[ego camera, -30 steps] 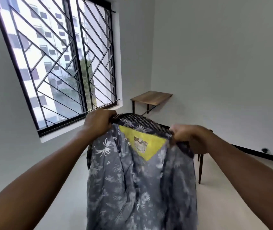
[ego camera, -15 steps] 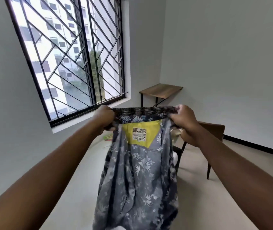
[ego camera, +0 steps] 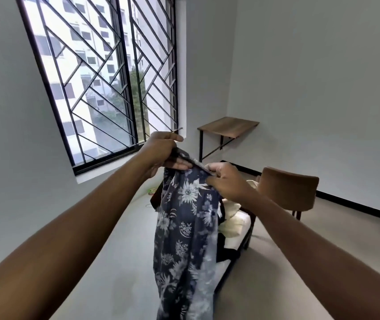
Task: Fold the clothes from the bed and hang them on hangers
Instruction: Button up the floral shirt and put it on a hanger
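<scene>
The dark blue flowered garment [ego camera: 184, 229] hangs in mid-air in front of the person, held up by its dark top band, with its length falling straight down over the floor [ego camera: 119, 262]. The left hand [ego camera: 163, 153] pinches one end of the band between thumb and fingers. The right hand [ego camera: 228, 181] grips the other end with its fingers curled over the cloth, just beside the left.

Behind the garment a pale bundle [ego camera: 232, 224] lies on a dark frame [ego camera: 245, 241]; what it is cannot be told. A brown chair [ego camera: 288, 190] stands just beyond. The floor is pale and smooth. A wooden table [ego camera: 228, 127] sits in the corner, beside a window [ego camera: 96, 77] with black bars. The walls are white, with a black skirting [ego camera: 355, 204] along the right one.
</scene>
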`<act>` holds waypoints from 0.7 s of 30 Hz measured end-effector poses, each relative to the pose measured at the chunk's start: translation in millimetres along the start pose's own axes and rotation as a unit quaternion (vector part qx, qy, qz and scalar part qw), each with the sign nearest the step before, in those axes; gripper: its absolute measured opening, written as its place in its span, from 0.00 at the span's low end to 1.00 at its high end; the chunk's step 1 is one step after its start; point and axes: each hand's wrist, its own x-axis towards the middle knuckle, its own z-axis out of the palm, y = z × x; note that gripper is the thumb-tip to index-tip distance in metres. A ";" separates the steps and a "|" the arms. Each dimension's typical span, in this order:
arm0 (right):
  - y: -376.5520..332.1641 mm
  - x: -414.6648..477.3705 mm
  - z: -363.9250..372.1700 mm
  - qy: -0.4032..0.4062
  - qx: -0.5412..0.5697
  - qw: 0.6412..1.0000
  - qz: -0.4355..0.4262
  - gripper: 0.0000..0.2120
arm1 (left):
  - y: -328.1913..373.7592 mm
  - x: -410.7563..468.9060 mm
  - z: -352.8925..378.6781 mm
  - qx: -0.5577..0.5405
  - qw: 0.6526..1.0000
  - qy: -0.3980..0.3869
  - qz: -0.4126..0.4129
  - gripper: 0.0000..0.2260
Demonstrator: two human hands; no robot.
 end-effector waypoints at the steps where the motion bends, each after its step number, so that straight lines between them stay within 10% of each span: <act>1: 0.3 1.2 -6.3 -0.016 -0.050 0.999 -0.010 0.08 | -2.9 1.4 -4.2 0.024 1.000 -0.003 0.001 0.14; 7: 15.8 0.0 -3.1 0.024 -0.186 0.976 -0.111 0.07 | -17.5 17.5 -14.3 0.174 0.981 0.053 0.074 0.11; 10: 13.4 -32.1 42.1 -0.168 -0.162 0.959 -0.164 0.08 | -24.5 16.8 -14.2 0.344 0.927 0.036 0.145 0.15; 13: 8.2 -45.8 49.3 -0.371 -0.093 0.915 -0.127 0.12 | -34.5 5.8 -7.0 0.285 0.941 -0.116 0.142 0.16; 15: 13.1 -34.8 35.5 -0.296 0.028 0.953 -0.054 0.14 | -34.2 0.1 -10.1 0.261 0.936 -0.185 0.147 0.15; 18: 38.0 -10.2 9.8 0.021 -0.012 0.999 -0.049 0.10 | -16.0 -11.3 -22.9 0.275 0.909 -0.278 0.148 0.14; 21: 61.3 -3.5 7.1 -0.066 -0.094 0.993 -0.006 0.33 | 1.0 -18.5 -27.6 0.290 0.886 -0.324 0.160 0.14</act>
